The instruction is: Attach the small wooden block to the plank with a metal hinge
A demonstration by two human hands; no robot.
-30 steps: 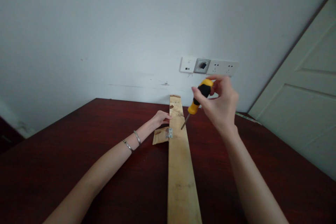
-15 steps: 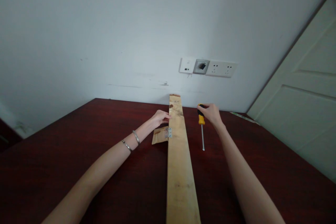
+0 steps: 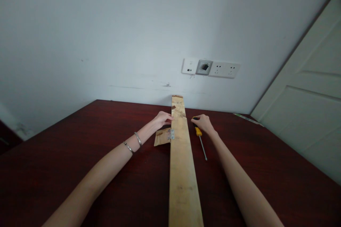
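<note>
A long wooden plank (image 3: 182,170) runs from the front edge of view toward the wall. My left hand (image 3: 163,119) grips its left edge, thumb on the side and some fingertips hidden. Just below that hand, a metal hinge (image 3: 171,134) joins a short wooden piece (image 3: 161,137) to the plank's left side. To the right of the plank, my right hand (image 3: 204,123) is closed on the black and yellow handle of a screwdriver (image 3: 199,132). Its metal shaft points down toward me and slightly right, low over the tabletop.
The dark red tabletop (image 3: 128,181) meets a white wall (image 3: 119,35). Sockets and a switch plate (image 3: 223,70) are set in the wall. A flat strip (image 3: 247,119) lies at the table's back right, beside a white panelled door (image 3: 314,88).
My right hand has moved left and down toward the plank, and the screwdriver has tilted, its handle nearer the plank. My left hand, the plank and the hinged piece have stayed put.
</note>
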